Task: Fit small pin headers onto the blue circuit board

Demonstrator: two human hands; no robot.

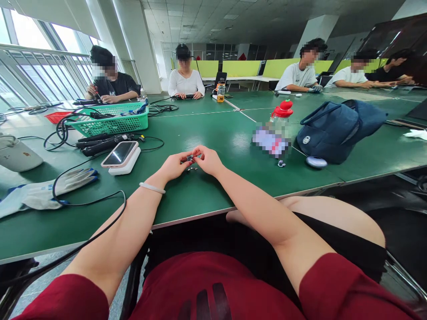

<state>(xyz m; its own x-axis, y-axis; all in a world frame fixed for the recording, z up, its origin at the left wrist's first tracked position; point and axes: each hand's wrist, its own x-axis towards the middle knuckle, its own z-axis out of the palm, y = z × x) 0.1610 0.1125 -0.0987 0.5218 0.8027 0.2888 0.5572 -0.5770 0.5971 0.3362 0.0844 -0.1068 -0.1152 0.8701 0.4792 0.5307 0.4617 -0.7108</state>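
Observation:
Just above the green table (200, 195), my two hands meet fingertip to fingertip. Between them is a small metallic part (190, 158), too small to name. My left hand (174, 166) pinches it from the left, with a pale bangle (152, 188) round that wrist. From the other side, my right hand (209, 161) closes thumb and fingers on the same piece. Below the fingers, another small shiny part (192, 169) lies on the tabletop.
Left of my hands are a phone (120, 154) on a white box, a work glove (60, 186), a looping black cable (124, 202) and a green basket (116, 120). To the right stand a red-capped bottle (282, 113) and a blue backpack (330, 129). Several people sit across the table.

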